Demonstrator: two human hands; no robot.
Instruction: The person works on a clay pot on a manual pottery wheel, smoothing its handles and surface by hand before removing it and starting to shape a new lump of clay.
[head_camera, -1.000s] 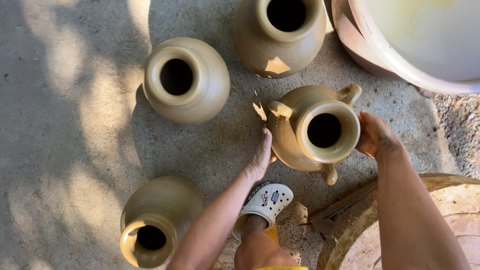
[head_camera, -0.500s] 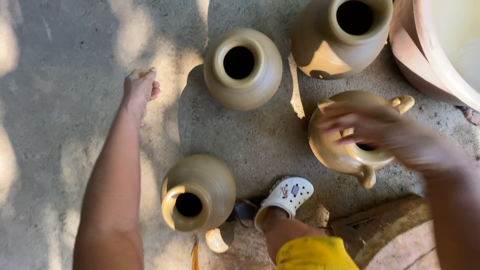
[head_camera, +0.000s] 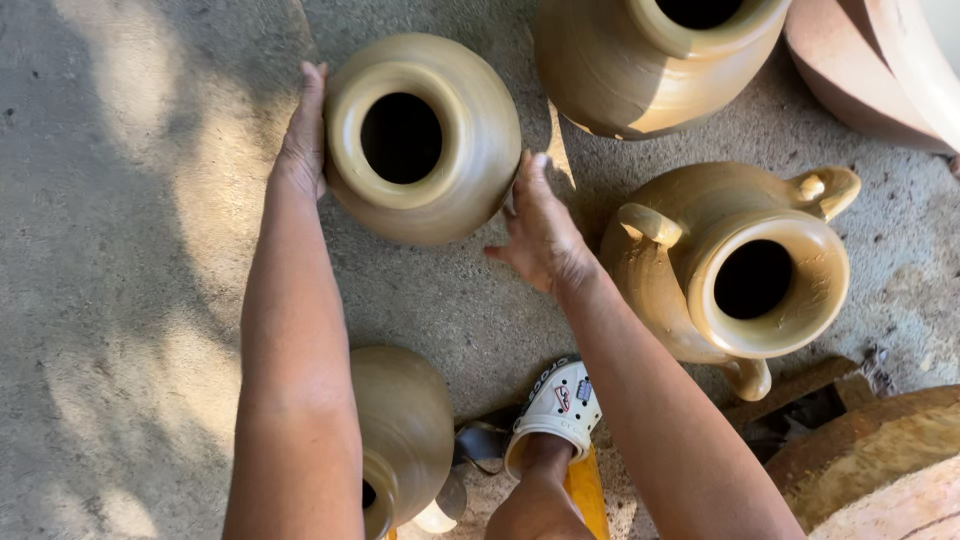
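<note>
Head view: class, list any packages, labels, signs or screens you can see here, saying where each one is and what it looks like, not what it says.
No packages, signs or screens are in view.
Badge on the white shoe: bottom centre, on the strap; a small round patch with dark marking, too small to make out further.

Round unfired clay pot (head_camera: 420, 140): olive-tan, faint ringed throwing lines. Two-handled clay jar (head_camera: 735, 270): yellower tan. Perforated foam clog (head_camera: 555, 412): white. Concrete floor (head_camera: 120, 300): grey, dappled with sunlight. Large terracotta basin (head_camera: 880, 70): reddish-brown.
</note>
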